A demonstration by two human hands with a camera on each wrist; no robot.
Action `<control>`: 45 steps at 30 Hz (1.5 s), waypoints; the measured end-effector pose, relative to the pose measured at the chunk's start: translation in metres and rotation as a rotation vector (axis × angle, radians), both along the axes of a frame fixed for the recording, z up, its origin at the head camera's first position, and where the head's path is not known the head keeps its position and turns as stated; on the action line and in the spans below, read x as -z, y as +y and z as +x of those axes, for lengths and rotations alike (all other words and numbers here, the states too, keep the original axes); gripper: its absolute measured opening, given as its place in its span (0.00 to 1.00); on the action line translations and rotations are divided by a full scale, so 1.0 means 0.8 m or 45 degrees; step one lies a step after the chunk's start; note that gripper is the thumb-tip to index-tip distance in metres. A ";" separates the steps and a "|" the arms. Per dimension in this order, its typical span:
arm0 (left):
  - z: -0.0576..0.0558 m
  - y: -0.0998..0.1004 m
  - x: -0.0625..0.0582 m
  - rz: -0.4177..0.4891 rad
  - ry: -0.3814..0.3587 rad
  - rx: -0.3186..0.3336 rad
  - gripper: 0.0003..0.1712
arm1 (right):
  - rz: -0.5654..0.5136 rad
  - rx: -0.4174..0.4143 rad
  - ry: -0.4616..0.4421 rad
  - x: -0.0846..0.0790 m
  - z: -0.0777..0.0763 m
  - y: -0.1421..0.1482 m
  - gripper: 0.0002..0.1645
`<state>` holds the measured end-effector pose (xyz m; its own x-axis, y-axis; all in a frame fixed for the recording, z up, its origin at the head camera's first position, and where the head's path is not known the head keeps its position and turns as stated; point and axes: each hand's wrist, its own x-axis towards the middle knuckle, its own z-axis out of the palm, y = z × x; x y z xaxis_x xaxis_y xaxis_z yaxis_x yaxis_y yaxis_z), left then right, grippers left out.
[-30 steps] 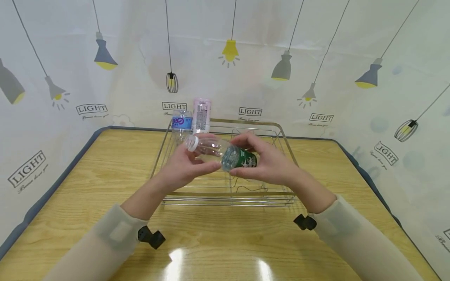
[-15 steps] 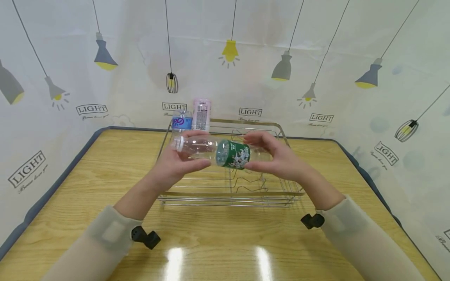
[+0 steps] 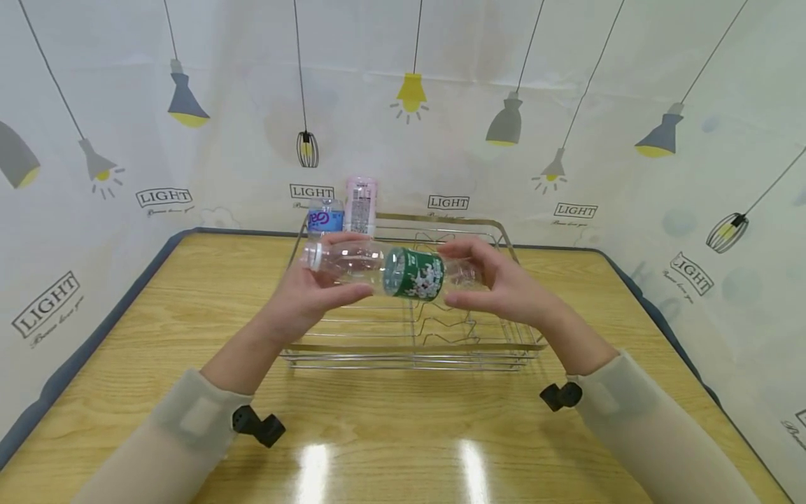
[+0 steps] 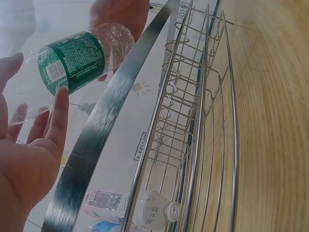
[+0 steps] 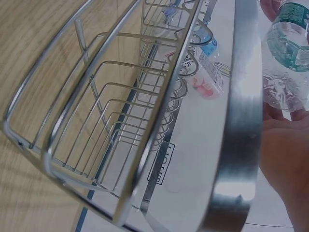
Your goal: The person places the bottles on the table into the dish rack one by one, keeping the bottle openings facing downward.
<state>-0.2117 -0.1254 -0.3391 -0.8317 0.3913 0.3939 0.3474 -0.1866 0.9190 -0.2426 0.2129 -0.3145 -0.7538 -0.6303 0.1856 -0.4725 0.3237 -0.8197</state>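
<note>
A clear plastic bottle with a green label and a pale cap lies sideways in the air above a wire rack. My left hand grips its cap end, thumb along the near side. Around the base end, the fingers and thumb of my right hand hold it from the right. In the left wrist view the green label of the bottle shows a barcode. The right wrist view shows the bottle's ribbed base against the right hand.
At the rack's back left stand a clear bottle with a blue label and a pink bottle. Bent wire dividers run inside the rack. A wooden table lies under it, backed by a lamp-print curtain.
The bottle has turned from tilted to nearly level, and its label has rolled into fuller view. Both hands moved slightly apart, left hand leftward, right hand rightward. Lately they barely move.
</note>
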 end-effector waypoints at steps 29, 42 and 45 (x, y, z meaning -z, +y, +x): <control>-0.009 -0.032 -0.042 -0.825 0.390 -0.268 0.38 | -0.083 0.082 0.013 -0.001 -0.001 -0.005 0.42; -0.019 -0.011 -0.043 -1.099 0.742 -0.283 0.41 | -0.030 0.144 0.043 -0.003 -0.003 -0.012 0.42; -0.020 -0.010 -0.041 -1.102 0.764 -0.309 0.41 | -0.032 0.151 0.051 -0.003 -0.003 -0.014 0.41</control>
